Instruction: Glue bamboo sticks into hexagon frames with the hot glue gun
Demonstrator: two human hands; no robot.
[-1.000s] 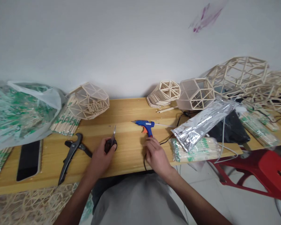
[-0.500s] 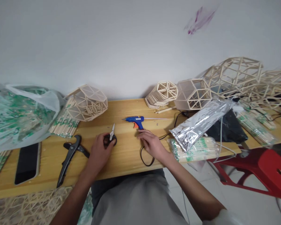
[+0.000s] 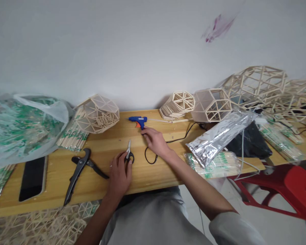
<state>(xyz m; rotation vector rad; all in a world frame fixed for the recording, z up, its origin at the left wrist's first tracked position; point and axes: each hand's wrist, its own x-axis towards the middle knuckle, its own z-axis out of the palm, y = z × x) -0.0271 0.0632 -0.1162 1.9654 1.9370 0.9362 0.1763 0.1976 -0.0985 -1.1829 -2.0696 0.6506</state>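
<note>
The blue glue gun (image 3: 138, 119) is out in the middle of the surface (image 3: 140, 178), toward the far edge, its nozzle pointing left and its thin stick trailing right. The right hand (image 3: 156, 141) has its fingers closed on the lower end of the handle. From there the black cord (image 3: 185, 136) loops beneath the wrist and runs right.

Nearer and a little left, the scissors (image 3: 129, 153) point away from the person, blades almost together. The left hand (image 3: 119, 175) is at their handles, fingers bent; I can't tell whether they grip or only touch. Open wood separates the scissors from the gun, and more reaches down to the near edge between the two hands.

Left of that hand, the black cutter (image 3: 78, 170) has its long handle right at the near edge, with the phone (image 3: 33, 178) farther left. Beyond them, a stick-filled lattice (image 3: 98, 114) sits by the wall. The stick bundle (image 3: 178, 103) and the hexagonal frame (image 3: 211, 105) stand at the far edge, right of the gun. The silver packet (image 3: 220, 136) crowds the right side, above the red stool (image 3: 290, 187).
</note>
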